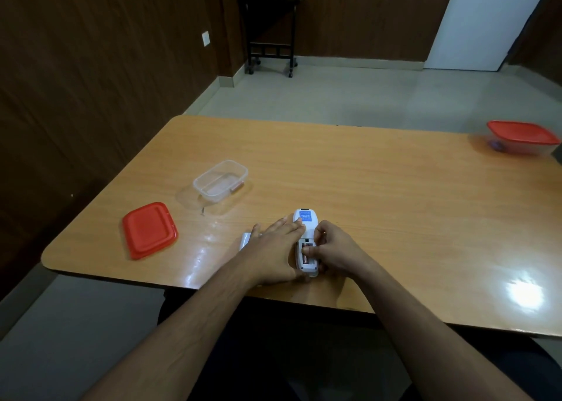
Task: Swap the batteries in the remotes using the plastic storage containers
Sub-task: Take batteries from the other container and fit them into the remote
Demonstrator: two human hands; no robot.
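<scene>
A white remote (pixel 305 218) lies face down near the table's front edge, its battery compartment uncovered with a battery (pixel 305 259) showing inside. My left hand (pixel 273 248) lies flat with straight fingers along the remote's left side, holding it down. My right hand (pixel 333 250) is curled at the remote's right side, its fingertips on the battery in the compartment. A small white piece, likely the battery cover (pixel 245 240), peeks out left of my left hand. An open clear container (pixel 220 180) holds one battery (pixel 237 187); its red lid (pixel 149 229) lies beside it.
A second clear container with a red lid (pixel 523 137) sits at the table's far right edge, something dark inside it. The wooden table (pixel 365 187) stands by a dark wall on the left. A black trolley (pixel 270 32) is far behind.
</scene>
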